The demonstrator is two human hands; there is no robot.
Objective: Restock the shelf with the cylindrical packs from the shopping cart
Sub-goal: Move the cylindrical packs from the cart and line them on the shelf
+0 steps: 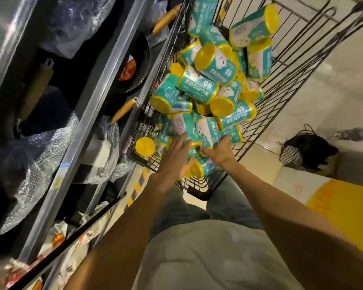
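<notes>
The teal cylindrical packs with yellow plastic end caps (pixel 214 80) lie heaped at random in the black wire shopping cart (pixel 298 65), which stands just beside the grey metal shelf (pixel 88 114). My judgement: parking the cart there keeps each transfer short. Both my arms extend forward and down over the near end of the cart.

My left hand (pixel 176 158) is held flat, fingers (pixel 181 141) straight and slightly spread, fingertips touching a pack (pixel 183 122) at the near end of the heap; nothing is gripped. My right hand (pixel 219 150) is palm-down, fingers curled over the neighbouring pack (pixel 206 130), which looks like the start of a grip. The hand covers the contact, so I cannot tell how firm it is.

The shelf carries dark pans with wooden handles (pixel 125 109) and bubble-wrapped goods (pixel 40 160). No pack is on it in view.
</notes>
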